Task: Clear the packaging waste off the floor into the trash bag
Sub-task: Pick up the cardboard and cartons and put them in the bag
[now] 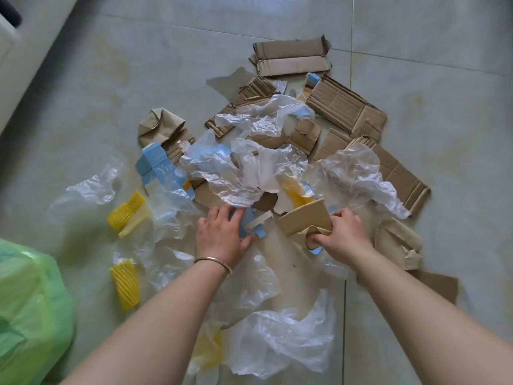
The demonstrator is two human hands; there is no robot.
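Note:
Packaging waste is spread over the tiled floor: torn brown cardboard [345,107], crumpled clear plastic film [358,173], a light blue carton [159,168] and yellow foam netting [126,211]. My right hand [345,234] grips a torn brown cardboard scrap [305,218] at the pile's near edge. My left hand [222,234], with a thin bangle on the wrist, lies flat on small blue and white carton scraps [254,223], fingers spread. The green trash bag [30,309] sits at the lower left, beside my left arm.
More plastic film [286,337] and a yellow piece [209,348] lie near me between my arms. A second yellow foam net [125,284] lies close to the bag. A pale wall base or furniture edge [25,51] runs along the upper left. Bare tiles surround the pile.

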